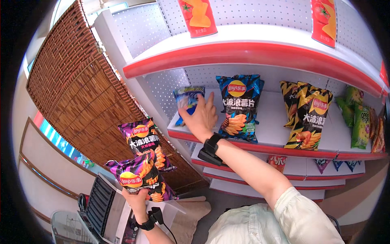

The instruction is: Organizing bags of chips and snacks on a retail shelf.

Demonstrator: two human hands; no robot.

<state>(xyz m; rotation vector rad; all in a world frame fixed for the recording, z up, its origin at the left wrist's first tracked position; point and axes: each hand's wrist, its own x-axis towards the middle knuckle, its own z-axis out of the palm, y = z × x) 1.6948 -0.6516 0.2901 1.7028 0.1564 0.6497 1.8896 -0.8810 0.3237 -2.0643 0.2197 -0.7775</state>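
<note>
My left hand [137,196] grips a purple and black Lay's potato chip bag [143,178] low at the left. Behind it stands a second purple Lay's bag [146,141]; whether my hand holds that one too, I cannot tell. My right hand [202,114] reaches over the shelf with its fingers spread and nothing in them. It is close in front of a small blue snack bag [189,100] at the shelf's left end, and partly hides it; contact is unclear. To the right of this hand, blue and black Lay's bags [239,108] stand upright, one behind another.
Yellow and black Lay's bags [313,116] and green snack bags [361,125] stand farther right. Above hangs a red-edged shelf [231,55] with red chip packages [199,18]. Lower shelves hold more bags. A woven folding screen [88,91] is at the left, above a metal-and-black appliance [100,204].
</note>
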